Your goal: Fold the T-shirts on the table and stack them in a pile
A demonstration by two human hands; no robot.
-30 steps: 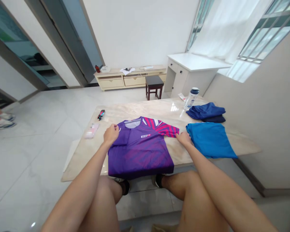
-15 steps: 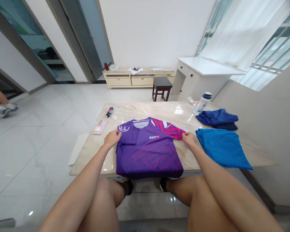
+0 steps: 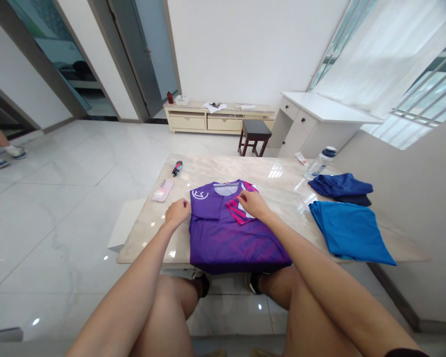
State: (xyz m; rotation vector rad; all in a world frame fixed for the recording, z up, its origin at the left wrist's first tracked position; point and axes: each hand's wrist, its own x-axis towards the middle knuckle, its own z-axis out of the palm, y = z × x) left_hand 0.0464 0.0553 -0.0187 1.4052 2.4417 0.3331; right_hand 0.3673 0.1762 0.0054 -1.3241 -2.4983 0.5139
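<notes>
A purple short-sleeved shirt (image 3: 241, 243) lies on the table with its collar away from me and its lower end at the near edge. Its left sleeve, bearing a white logo, is folded inward. My right hand (image 3: 255, 204) pinches the pink-striped right sleeve (image 3: 238, 212), which is turned over onto the chest below the collar. At the shirt's left edge is my left hand (image 3: 177, 212), its fingers closed; whether any cloth is between the fingertips cannot be made out.
On the right of the marble-look table (image 3: 152, 243) lie folded bright-blue cloth (image 3: 351, 230), dark-blue cloth (image 3: 340, 187) and a water bottle (image 3: 321, 162). A pink phone-like item (image 3: 162, 191) and a small dark object (image 3: 177, 168) sit left. Beyond stands a stool (image 3: 255, 131). Another person's legs (image 3: 0, 141) show far left.
My right hand has carried the pink-striped sleeve leftward, from stretched out to folded over the chest. My left fingertips have shifted slightly outward at the shirt's left edge. The view has turned slightly.
</notes>
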